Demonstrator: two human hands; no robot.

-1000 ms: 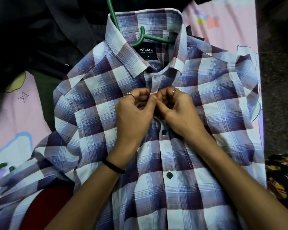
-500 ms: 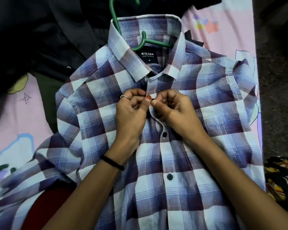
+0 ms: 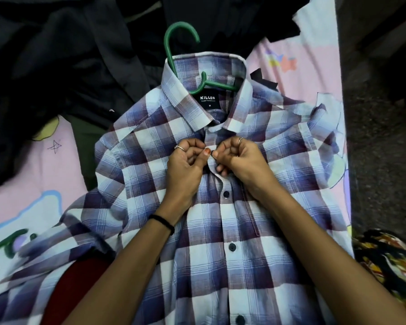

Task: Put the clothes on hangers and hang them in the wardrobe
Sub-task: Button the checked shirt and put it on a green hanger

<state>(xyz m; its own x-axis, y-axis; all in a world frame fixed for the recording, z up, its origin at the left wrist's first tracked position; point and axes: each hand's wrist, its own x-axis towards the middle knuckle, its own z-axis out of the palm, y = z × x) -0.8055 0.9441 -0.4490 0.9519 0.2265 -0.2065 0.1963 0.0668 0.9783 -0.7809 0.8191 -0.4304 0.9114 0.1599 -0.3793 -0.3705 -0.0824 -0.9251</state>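
While the plaid shirt lies face up on the pink bedsheet, both hands meet at its placket just below the collar. The left hand has its fingers curled and pinches the edge of the shirt front beside a small dark button; a ring sits on one finger and a black band circles the wrist. The right hand is likewise curled, thumb and forefinger pinching the opposite edge of the shirt at the same button, so that the two thumbs almost touch. Below the hands, further dark buttons run down the shirt's closed front. A green hanger is tucked inside the shirt: its hook sticks out above the collar, and part of its bar shows inside the neck opening, just above the black label. Above and to the left of the shirt lies a heap of dark clothes, partly covering the bedsheet. A red cloth shows under the shirt's near left sleeve. To the right of the shirt, off the bed's edge, sits a patterned multicoloured fabric.
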